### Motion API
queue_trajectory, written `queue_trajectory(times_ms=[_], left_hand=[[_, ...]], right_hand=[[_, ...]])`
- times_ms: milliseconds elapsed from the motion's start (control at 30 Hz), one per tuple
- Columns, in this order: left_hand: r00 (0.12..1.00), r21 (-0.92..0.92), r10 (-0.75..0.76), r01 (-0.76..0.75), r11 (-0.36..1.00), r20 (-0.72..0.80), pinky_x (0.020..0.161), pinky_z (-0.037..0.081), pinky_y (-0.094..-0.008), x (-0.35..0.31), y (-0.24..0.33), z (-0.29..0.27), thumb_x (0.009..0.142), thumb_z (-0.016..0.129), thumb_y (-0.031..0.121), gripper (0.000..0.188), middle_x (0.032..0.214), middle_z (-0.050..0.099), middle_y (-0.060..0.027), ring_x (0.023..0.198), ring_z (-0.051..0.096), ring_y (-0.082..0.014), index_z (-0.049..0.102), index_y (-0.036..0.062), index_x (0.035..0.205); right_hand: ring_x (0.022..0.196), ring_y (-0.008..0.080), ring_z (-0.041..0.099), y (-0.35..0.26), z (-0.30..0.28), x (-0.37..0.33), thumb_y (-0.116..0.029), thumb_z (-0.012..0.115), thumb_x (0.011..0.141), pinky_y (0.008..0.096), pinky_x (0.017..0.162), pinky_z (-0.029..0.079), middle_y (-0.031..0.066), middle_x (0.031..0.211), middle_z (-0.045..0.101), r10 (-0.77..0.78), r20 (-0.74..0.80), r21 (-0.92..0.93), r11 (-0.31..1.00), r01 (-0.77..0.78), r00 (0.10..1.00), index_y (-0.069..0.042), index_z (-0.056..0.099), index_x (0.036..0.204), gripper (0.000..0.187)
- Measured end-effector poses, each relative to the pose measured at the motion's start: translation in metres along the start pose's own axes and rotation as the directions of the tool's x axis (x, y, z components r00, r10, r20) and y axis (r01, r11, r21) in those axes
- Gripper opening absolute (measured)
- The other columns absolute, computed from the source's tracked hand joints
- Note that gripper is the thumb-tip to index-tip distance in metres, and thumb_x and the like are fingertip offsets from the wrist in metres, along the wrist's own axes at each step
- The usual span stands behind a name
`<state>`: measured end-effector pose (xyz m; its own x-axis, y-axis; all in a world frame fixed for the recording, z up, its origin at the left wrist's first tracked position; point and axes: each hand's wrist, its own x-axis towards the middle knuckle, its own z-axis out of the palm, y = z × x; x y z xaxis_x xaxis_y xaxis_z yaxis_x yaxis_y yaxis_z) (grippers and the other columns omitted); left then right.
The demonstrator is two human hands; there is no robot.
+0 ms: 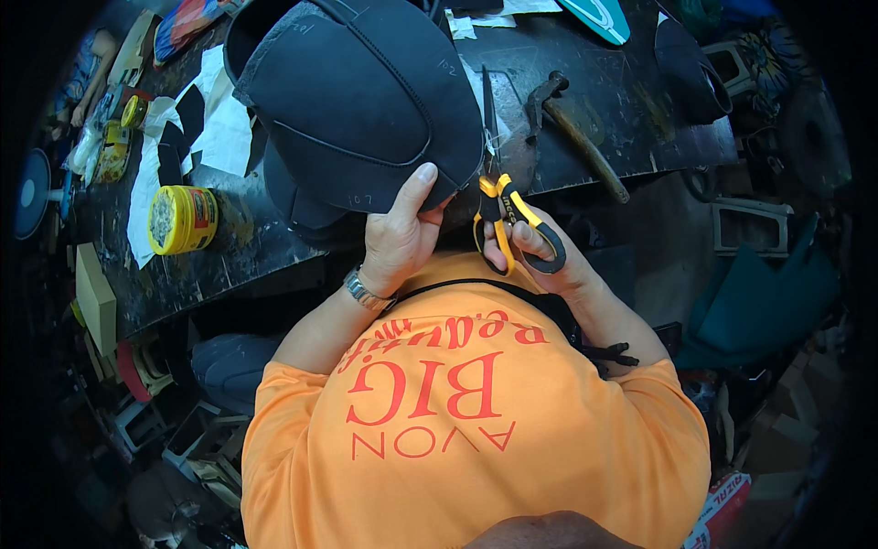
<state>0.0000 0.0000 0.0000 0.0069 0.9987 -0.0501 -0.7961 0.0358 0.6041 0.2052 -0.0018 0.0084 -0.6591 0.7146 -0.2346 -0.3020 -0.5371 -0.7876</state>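
Observation:
A large black leather-like piece (357, 101) with raised seams and pale chalk marks lies across the near side of the worktable. My left hand (402, 229) grips its lower edge, thumb on top and fingers underneath, mostly hidden. In my right hand (540, 252) is a pair of scissors (497, 197) with yellow and black handles, fingers through the loops. Its blades point away from me, beside the right edge of the black piece. Whether they touch the material I cannot tell. A hammer (585, 146) with a wooden handle lies just right of the blades.
The dark worktable (247, 247) carries an open yellow tub (183, 220) at left. White paper scraps (224, 123) lie behind it. Another curved black piece (690, 73) sits at the far right corner. A grey plastic stool (750, 229) and dark green material (759, 302) are at right.

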Motion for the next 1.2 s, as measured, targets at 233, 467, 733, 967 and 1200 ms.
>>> queue_trajectory(times_ms=[233, 467, 733, 967, 1200], left_hand=[[1.0, -0.015, 0.009, -0.009, 1.0, -0.014, 0.098, 0.055, -0.0378, -0.002, -0.001, 0.0, 0.101, 0.056, 0.006, 0.029, 0.122, 0.068, -0.0089, 0.111, 0.067, -0.0197, 0.058, 0.006, 0.13], [1.0, -0.031, -0.007, 0.007, 1.0, -0.005, 0.099, 0.055, -0.0386, -0.005, 0.003, -0.005, 0.101, 0.056, 0.004, 0.033, 0.125, 0.067, -0.0099, 0.113, 0.067, -0.0211, 0.056, 0.0059, 0.133], [1.0, 0.069, -0.024, 0.023, 0.997, 0.013, 0.101, 0.054, -0.0404, -0.015, 0.011, -0.013, 0.101, 0.055, 0.003, 0.037, 0.129, 0.064, -0.0108, 0.118, 0.065, -0.0226, 0.052, 0.0058, 0.138], [0.999, 0.012, -0.036, 0.036, 0.999, -0.01, 0.102, 0.054, -0.0404, -0.02, 0.014, -0.016, 0.102, 0.054, 0.004, 0.034, 0.126, 0.066, -0.0112, 0.115, 0.066, -0.0225, 0.054, 0.0054, 0.135], [0.999, 0.079, 0.026, -0.023, 0.997, -0.031, 0.09, 0.057, -0.0353, -0.024, 0.017, -0.017, 0.098, 0.059, 0.002, 0.032, 0.121, 0.069, -0.01, 0.108, 0.069, -0.0209, 0.059, 0.0038, 0.129]], right_hand=[[0.065, 0.0071, 0.051, 0.004, 0.009, 0.0, -0.054, 0.074, 0.089, 0.021, 0.062, 0.041, 0.0002, 0.081, 0.053, -0.052, -0.084, -0.063, 0.997, 0.047, 0.995, -0.005, 0.055, 0.106, 0.055], [0.064, 0.0053, 0.052, -0.004, 0.006, -0.007, -0.038, 0.076, 0.092, 0.02, 0.059, 0.042, -0.0016, 0.076, 0.053, 0.046, -0.129, -0.07, 0.996, -0.055, 0.991, -0.006, 0.056, 0.106, 0.041], [0.069, 0.0096, 0.056, -0.018, 0.014, 0.013, -0.058, 0.073, 0.087, 0.0215, 0.064, 0.043, 0.0015, 0.081, 0.054, 0.033, -0.078, -0.136, 0.99, -0.044, 0.996, -0.002, 0.058, 0.108, 0.062], [0.059, 0.0047, 0.05, -0.008, 0.023, 0.015, -0.042, 0.074, 0.093, 0.0198, 0.054, 0.038, -0.0024, 0.073, 0.054, -0.019, -0.142, -0.044, 0.999, 0.013, 0.99, -0.007, 0.057, 0.1, 0.04], [0.057, 0.0037, 0.05, -0.002, 0.022, 0.013, -0.037, 0.074, 0.094, 0.0189, 0.053, 0.038, -0.0039, 0.072, 0.052, -0.042, -0.207, 0.081, 0.995, 0.06, 0.978, -0.006, 0.058, 0.1, 0.035]])
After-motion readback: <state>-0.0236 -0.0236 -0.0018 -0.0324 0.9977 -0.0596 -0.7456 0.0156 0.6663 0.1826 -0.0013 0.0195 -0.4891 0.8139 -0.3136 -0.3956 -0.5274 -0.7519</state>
